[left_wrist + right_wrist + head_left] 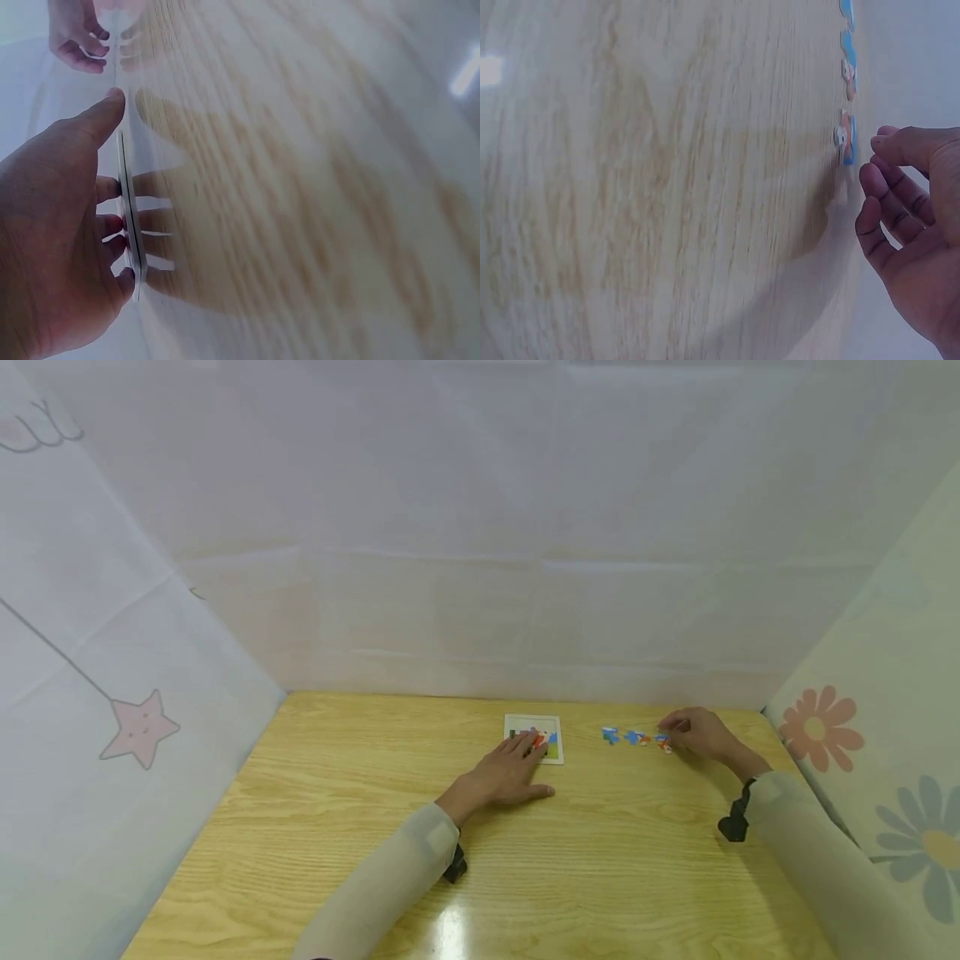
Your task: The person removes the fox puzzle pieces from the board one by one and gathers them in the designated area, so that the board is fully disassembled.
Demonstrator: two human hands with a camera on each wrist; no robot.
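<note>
My left hand (pixel 513 772) lies with fingers stretched over a small framed jigsaw puzzle board (pixel 555 758) and covers part of its picture. In the left wrist view, the fingertips of the left hand (pixel 56 217) rest along the thin board (pixel 131 214), the thumb held apart. To the right, three loose jigsaw pieces (pixel 611 736) lie in a row on the table. Over the rightmost jigsaw piece (pixel 845 139) my right hand (pixel 701 735) hovers, fingers loosely bent and thumb near the index finger. No piece shows between the fingers of the right hand (pixel 915 217).
The wooden table (pixel 337 777) ends at a pale cloth wall (pixel 420 627) just behind the board and pieces. Printed cloth walls stand on both sides, with a pink star (pixel 142 727) at left and flowers (pixel 821 728) at right.
</note>
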